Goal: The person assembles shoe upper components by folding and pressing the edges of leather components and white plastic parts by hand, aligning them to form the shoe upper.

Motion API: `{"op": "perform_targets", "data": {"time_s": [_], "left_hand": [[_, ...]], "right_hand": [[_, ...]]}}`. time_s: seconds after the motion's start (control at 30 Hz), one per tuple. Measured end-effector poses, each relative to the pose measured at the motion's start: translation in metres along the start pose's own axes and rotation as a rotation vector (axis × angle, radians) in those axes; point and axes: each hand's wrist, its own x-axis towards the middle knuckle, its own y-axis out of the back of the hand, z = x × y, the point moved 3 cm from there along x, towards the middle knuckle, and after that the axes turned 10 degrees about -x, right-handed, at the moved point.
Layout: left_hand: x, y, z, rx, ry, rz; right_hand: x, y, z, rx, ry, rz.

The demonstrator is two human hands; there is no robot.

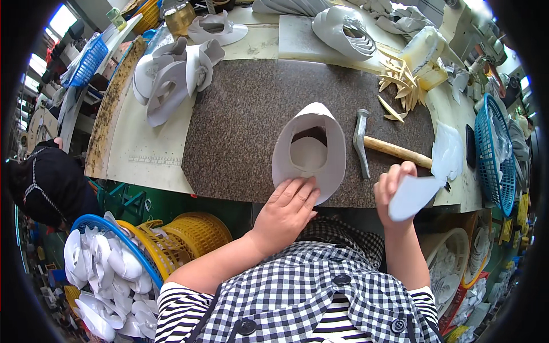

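Observation:
A white shoe upper [337,157] with an oval opening sits on the dark speckled stone slab [234,137] in front of me. My left hand [287,212] is closed on its near end, the fingers over the rim and the thumb by the slab's front edge. To the right, my right hand [394,186] is raised and pinches a thin white piece with a rounded end [413,198]. A hammer [389,146] with a metal head and wooden handle lies between the upper and more thin white pieces [448,153].
Several white uppers [171,86] lie at the far left, another stack [343,34] at the back. Curved tan strips [403,86] lie at the far right, near a blue basket [489,154]. Baskets of white pieces [108,268] stand at lower left. Another person [54,183] is at left.

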Motion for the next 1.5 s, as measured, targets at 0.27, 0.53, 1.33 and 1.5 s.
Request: {"op": "perform_targets", "data": {"time_s": [0.27,0.53,1.33,1.5], "left_hand": [[0.001,0.027,-0.026,-0.771,0.548,0.066],[-0.004,0.011,-0.055,-0.936,0.865,0.171],[-0.006,0.002,-0.051,-0.769,0.718,0.344],[-0.003,0.005,-0.049,-0.607,0.698,0.315]], "right_hand": [[-0.011,-0.012,0.065,-0.693,-0.333,0.248],[-0.003,-0.024,0.06,-1.081,-0.47,0.058],[0.008,-0.03,0.065,-1.316,-0.425,0.06],[0.011,-0.039,0.063,-1.457,-0.325,0.009]]}}
